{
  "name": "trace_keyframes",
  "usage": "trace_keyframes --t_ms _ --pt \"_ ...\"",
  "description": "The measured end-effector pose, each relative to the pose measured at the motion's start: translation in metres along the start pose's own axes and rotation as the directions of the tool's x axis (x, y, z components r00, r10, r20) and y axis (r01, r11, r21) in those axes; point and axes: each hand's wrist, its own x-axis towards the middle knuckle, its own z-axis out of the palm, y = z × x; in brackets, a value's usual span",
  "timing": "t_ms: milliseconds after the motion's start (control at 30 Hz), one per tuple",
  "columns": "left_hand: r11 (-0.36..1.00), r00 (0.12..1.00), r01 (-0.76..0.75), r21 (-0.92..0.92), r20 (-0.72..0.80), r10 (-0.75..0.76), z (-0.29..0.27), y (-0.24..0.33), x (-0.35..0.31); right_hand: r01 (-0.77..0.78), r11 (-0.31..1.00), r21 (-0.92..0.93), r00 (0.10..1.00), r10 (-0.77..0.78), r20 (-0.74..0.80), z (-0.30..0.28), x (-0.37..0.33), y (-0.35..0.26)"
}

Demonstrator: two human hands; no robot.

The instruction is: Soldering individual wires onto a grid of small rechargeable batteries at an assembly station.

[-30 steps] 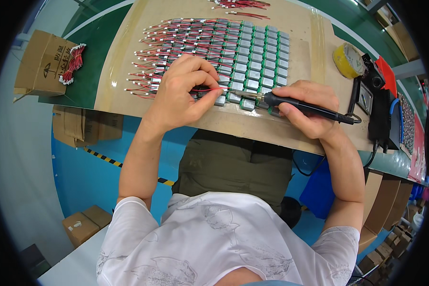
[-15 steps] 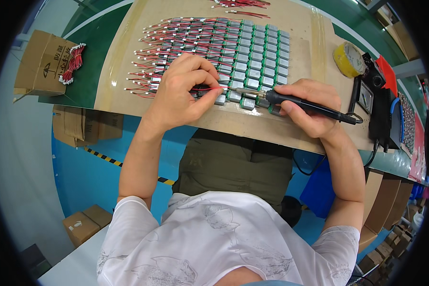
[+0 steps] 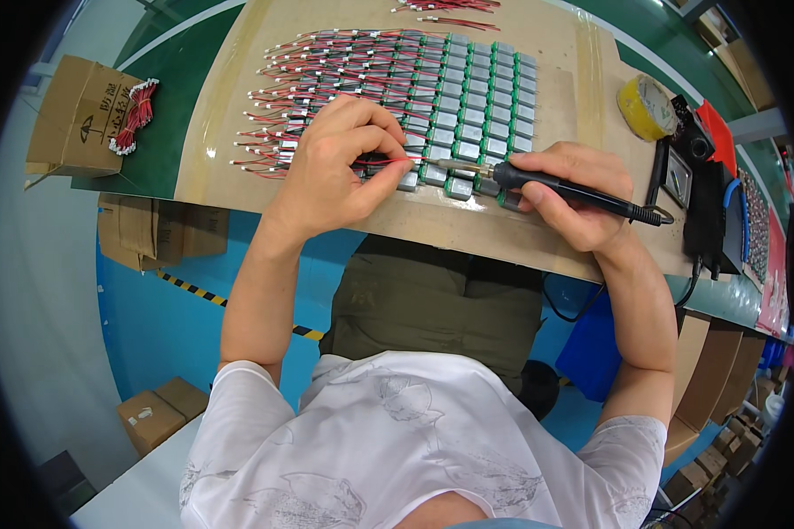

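My left hand [image 3: 337, 172] pinches a thin red wire [image 3: 378, 162] between thumb and forefinger, over the near rows of small grey blocks with green circuit-board edges [image 3: 473, 99]. A black-handled soldering iron [image 3: 513, 179] is gripped in my right hand [image 3: 582, 189]. Its metal tip points left and reaches the blocks just beside my left fingertips; whether it touches the wire I cannot tell. Red and black wires with white plugs [image 3: 300, 72] lie across the left part of the block grid, while the right columns carry no wires.
Loose red wires [image 3: 450, 7] lie at the far edge. To the right are a yellow tape roll [image 3: 646, 109], a black device [image 3: 701, 212] and blue-handled pliers [image 3: 732, 207]. A cardboard box [image 3: 84, 119] with a wire bundle [image 3: 135, 116] stands left of the brown board [image 3: 582, 97].
Both hands keep almost the same place. The soldering iron has shifted slightly, and its cable end sits a little farther right.
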Motion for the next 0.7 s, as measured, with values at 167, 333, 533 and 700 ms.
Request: trace_keyframes --t_ms 167,333,533,700 --pt "1.0 1.0 -0.005 0.01 0.002 0.005 0.0004 -0.0012 -0.0004 -0.023 1.0 -0.001 1.0 0.023 -0.001 -0.0004 -0.0012 -0.0001" --pt "1.0 0.999 0.001 0.004 0.033 -0.001 -0.0015 -0.0012 -0.0013 -0.028 1.0 0.003 1.0 0.028 -0.005 -0.0005 -0.0019 0.0004" --pt "1.0 1.0 0.0 0.006 0.03 0.0 -0.0021 0.0 -0.0013 -0.019 1.0 -0.008 1.0 0.019 -0.005 -0.0008 -0.0021 0.0011" --pt "1.0 1.0 -0.008 -0.003 0.015 0.008 -0.0015 -0.0005 -0.0015 -0.026 1.0 -0.01 1.0 0.026 -0.003 -0.0009 -0.0021 0.0009"
